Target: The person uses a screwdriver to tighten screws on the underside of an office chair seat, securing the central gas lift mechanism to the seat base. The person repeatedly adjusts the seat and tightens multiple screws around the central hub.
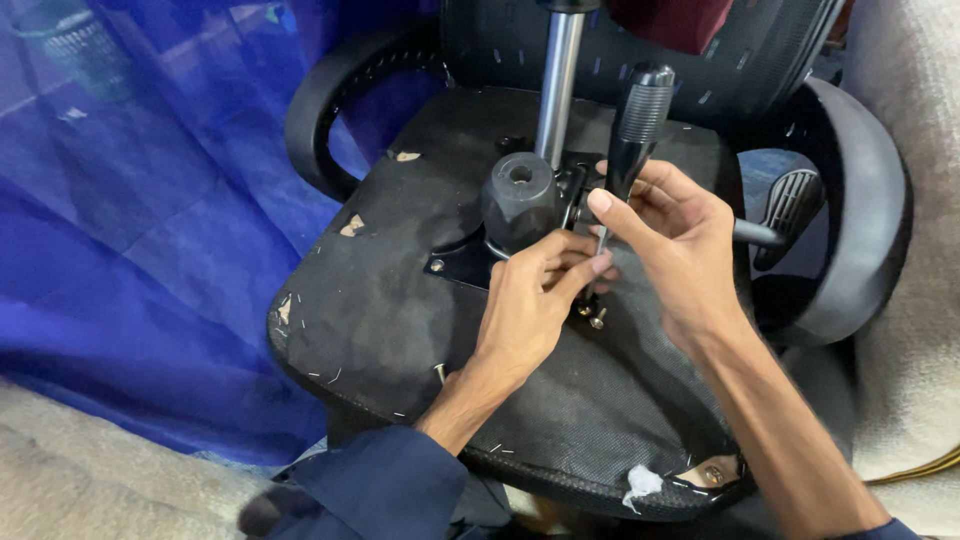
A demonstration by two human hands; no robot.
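An upturned office chair seat [400, 300] with black fabric underside lies in front of me, its metal mechanism plate [465, 268] bolted in the middle. My right hand [675, 240] grips a black-handled screwdriver [638, 125] held upright, tip down by a screw [597, 320]. My left hand [535, 300] pinches near the shaft's lower end, fingers on the plate edge. A black knob [520, 195] and a chrome gas cylinder [558, 85] rise from the mechanism. The screwdriver's tip is hidden by my fingers.
Black armrests curve at the left [325, 110] and right [860, 210]. A lever with a ribbed paddle [790, 205] sticks out right. Blue translucent sheeting [130, 220] hangs at the left. Pale cloth [915, 380] lies at the right, torn fabric [640, 485] at the seat's near edge.
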